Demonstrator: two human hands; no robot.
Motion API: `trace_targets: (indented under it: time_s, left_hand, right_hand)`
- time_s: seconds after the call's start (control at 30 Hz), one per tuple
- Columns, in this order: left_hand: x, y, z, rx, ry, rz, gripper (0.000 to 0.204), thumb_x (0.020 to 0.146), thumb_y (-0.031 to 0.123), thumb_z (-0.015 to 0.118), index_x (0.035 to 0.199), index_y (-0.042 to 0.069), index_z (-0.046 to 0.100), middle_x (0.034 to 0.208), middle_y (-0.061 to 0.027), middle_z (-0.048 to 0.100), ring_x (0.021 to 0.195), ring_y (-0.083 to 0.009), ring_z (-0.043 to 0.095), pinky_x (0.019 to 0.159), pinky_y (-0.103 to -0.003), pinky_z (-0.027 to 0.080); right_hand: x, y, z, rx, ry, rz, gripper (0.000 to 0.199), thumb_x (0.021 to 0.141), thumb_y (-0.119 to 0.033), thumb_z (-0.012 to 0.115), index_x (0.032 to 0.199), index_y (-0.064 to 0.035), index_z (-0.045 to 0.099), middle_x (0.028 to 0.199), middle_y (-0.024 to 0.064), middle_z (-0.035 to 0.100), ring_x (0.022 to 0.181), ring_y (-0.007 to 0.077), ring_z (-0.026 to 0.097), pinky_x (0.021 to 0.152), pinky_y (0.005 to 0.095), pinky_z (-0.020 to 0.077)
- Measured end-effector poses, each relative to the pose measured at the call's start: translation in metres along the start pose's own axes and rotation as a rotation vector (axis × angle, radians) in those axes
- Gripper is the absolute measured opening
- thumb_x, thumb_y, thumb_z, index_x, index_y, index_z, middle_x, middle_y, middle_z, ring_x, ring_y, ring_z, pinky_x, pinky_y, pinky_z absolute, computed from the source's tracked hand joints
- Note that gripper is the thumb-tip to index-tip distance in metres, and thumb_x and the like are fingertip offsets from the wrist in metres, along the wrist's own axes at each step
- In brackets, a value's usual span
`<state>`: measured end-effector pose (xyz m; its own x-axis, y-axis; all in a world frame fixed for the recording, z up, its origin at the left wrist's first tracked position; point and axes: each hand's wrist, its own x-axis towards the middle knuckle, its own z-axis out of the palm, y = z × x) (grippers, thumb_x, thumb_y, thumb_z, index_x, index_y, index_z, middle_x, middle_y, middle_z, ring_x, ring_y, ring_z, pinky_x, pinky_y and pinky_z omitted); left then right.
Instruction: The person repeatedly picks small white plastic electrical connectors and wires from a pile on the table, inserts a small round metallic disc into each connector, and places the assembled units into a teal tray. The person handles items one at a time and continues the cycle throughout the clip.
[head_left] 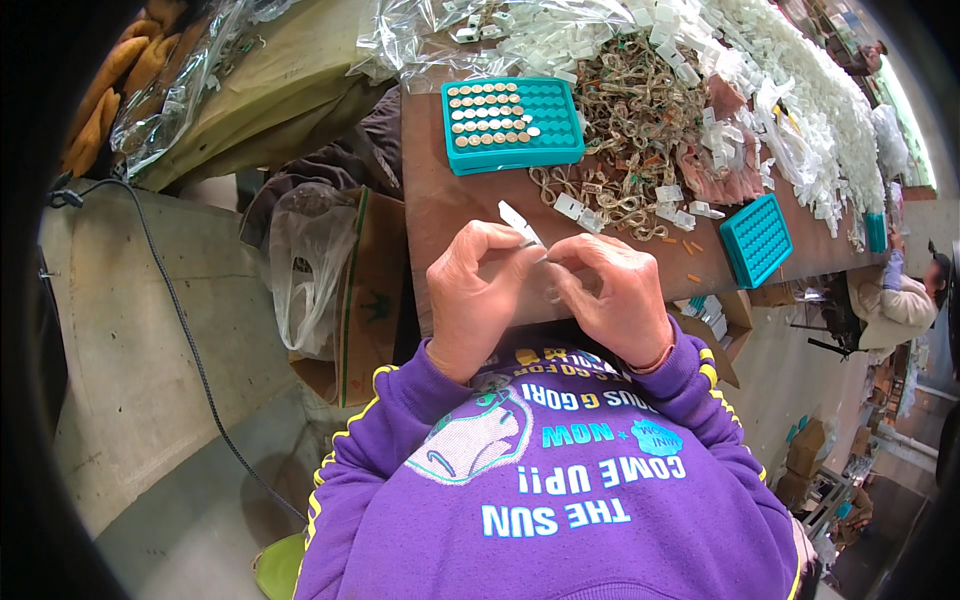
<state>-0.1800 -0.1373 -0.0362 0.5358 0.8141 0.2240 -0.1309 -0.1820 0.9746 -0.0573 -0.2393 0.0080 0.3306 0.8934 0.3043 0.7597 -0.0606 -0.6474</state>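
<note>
Near the table's front edge, my left hand [472, 288] pinches a small, narrow white plastic piece [516, 220] between thumb and fingers. The piece stands tilted, its upper end sticking out above the fingertips. Close against its lower end, my right hand [618, 292] has thumb and forefinger pressed together. What lies between those right fingertips is too small to make out. Beyond my hands sits a teal tray [513, 158] with small round metallic discs [490, 113] in rows on its left side.
Right of the tray lies a tangled heap of clear cord loops [640, 110], with white plastic pieces [790, 95] piled behind. A second teal tray [757, 240] rests at the table's right edge. A cardboard box [372, 290] with a clear bag stands left. Another person [893, 305] is far right.
</note>
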Motion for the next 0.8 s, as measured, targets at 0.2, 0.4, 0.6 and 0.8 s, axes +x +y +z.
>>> trace_targets:
  time_s: [0.2,0.4,0.6,0.8]
  left_hand:
    - [0.000,-0.002,0.001,0.047,-0.004,0.064,0.019,0.076,0.001,0.077,0.085,0.002,0.061,0.080,-0.0079,0.065,0.074,-0.0172,0.067,0.067,-0.028,0.053]
    - [0.002,-0.002,-0.002,0.122,-0.031,0.113,0.019,0.076,-0.001,0.076,0.086,0.003,0.059,0.080,-0.0073,0.065,0.073,-0.0168,0.066,0.066,-0.028,0.052]
    - [0.000,-0.001,0.000,-0.411,0.002,-0.255,0.013,0.084,-0.002,0.069,0.088,0.004,0.058,0.086,-0.0027,0.065,0.081,-0.0074,0.061,0.072,-0.023,0.049]
    - [-0.004,-0.001,0.009,-0.868,-0.051,-0.497,0.012,0.098,0.018,0.056,0.101,0.007,0.053,0.106,-0.0133,0.066,0.105,-0.0222,0.063,0.086,-0.034,0.051]
  right_hand:
    - [-0.002,-0.003,0.004,0.077,0.012,0.076,0.012,0.074,-0.002,0.066,0.085,-0.0056,0.061,0.073,0.0120,0.064,0.068,0.0312,0.063,0.062,0.0383,0.0498]
    - [0.003,-0.002,0.003,-0.078,0.052,-0.054,0.012,0.073,0.000,0.066,0.084,-0.0036,0.060,0.070,0.0103,0.063,0.064,0.0266,0.063,0.059,0.0352,0.0497]
    - [0.001,-0.005,0.004,0.116,0.005,0.119,0.006,0.083,0.005,0.065,0.087,0.0022,0.061,0.073,0.0073,0.065,0.066,0.0127,0.068,0.058,0.0242,0.0517]
    - [-0.004,-0.009,0.022,0.266,0.149,0.151,0.008,0.081,0.002,0.067,0.086,-0.0022,0.062,0.074,0.0099,0.064,0.065,0.0205,0.067,0.057,0.0294,0.0510]
